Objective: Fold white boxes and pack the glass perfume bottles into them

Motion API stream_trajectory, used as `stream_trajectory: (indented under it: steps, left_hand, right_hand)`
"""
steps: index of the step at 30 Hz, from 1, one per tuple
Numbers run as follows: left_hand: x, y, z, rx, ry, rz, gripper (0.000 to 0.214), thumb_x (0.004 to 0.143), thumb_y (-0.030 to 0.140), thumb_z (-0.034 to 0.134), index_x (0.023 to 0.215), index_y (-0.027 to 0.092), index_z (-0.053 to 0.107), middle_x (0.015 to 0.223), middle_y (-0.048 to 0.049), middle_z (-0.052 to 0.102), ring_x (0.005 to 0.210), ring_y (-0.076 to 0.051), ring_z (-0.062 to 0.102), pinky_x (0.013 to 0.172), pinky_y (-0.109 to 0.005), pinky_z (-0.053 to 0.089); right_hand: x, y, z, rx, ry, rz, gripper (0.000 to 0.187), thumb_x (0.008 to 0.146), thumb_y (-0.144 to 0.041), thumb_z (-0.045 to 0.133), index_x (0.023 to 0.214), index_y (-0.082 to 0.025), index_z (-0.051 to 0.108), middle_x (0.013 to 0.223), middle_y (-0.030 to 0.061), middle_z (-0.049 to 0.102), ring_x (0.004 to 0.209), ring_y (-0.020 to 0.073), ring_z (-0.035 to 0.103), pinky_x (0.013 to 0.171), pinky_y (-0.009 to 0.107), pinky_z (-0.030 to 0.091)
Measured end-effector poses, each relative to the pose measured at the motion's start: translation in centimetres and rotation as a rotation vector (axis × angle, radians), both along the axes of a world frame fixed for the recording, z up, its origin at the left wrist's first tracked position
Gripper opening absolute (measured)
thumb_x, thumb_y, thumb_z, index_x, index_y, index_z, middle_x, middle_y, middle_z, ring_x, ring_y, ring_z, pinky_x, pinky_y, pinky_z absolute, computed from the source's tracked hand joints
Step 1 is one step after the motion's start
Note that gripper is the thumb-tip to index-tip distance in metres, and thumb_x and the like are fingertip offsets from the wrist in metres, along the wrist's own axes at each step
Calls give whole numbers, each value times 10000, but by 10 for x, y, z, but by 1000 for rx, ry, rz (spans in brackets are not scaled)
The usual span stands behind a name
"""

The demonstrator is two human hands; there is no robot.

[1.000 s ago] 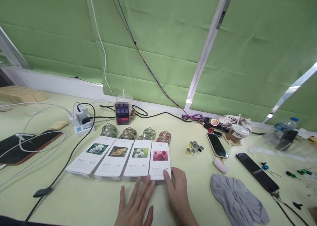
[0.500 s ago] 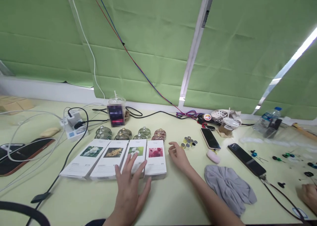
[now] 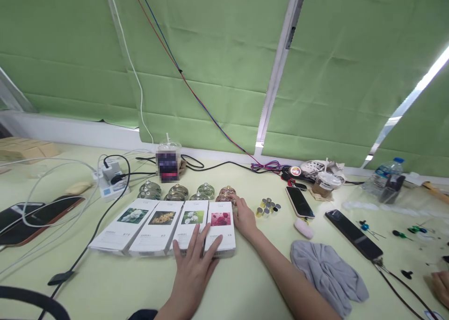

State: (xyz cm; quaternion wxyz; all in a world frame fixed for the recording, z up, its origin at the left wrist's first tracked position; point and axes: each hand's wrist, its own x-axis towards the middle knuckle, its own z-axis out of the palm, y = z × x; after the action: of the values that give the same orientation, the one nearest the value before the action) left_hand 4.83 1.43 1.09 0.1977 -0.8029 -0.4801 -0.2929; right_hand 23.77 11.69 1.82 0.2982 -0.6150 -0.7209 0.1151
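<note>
Pinkish glass bottle (image 3: 227, 194), contents unclear, touches right hand (image 3: 244, 219).

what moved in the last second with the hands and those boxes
The right hand left the near edge of the rose box and reached up its right side to the pink bottle, fingertips at it. The left hand slid forward onto that box and the neighbouring box. No box or bottle shifted.

We see a pale green table (image 3: 245, 282) carrying four white boxes (image 3: 157, 229) under and left of our left hand (image 3: 194, 259), small caps (image 3: 268, 207), perhaps metal, just right of our right hand (image 3: 244, 218), and a grey cloth (image 3: 326, 275) farther right.
</note>
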Motion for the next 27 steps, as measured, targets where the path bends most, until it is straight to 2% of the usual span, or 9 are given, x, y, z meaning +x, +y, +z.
stream_trajectory:
  steps: [6, 16, 21, 27]
  left_hand:
    - [3, 0, 5, 11, -14, -14, 370, 885, 174, 500, 1220, 306, 588, 1328, -62, 576, 1364, -267, 351, 1106, -584, -71]
    - [-2, -1, 6, -61, -32, -10, 362, 892, 244, 507, 1233, 348, 570, 1304, -49, 595, 1228, -242, 504, 1125, -529, -54]
    - [-1, -1, 9, -36, -58, -7, 333, 885, 196, 496, 1168, 328, 612, 1277, -38, 617, 1190, -241, 528, 1128, -521, -40]
    - [-4, 1, 8, -64, -14, 6, 358, 871, 168, 520, 1182, 330, 594, 1330, -32, 575, 1219, -253, 499, 1115, -548, -47]
  right_hand:
    - [-4, 4, -3, 16, 52, -30, 492, 832, -161, 432, 1300, -311, 422, 1199, 25, 560, 967, 192, 613, 682, 247, 457]
    - [-3, 4, -3, 23, 116, 2, 527, 812, -131, 420, 1315, -288, 421, 1206, 37, 590, 1010, 198, 606, 756, 274, 481]
    - [-1, 3, -2, 39, 147, 34, 477, 826, -146, 423, 1281, -288, 442, 1203, 24, 596, 1021, 187, 600, 798, 284, 481]
    - [1, 3, -6, 59, 206, 67, 445, 836, -162, 422, 1277, -225, 424, 1233, 69, 573, 1072, 200, 575, 841, 318, 477]
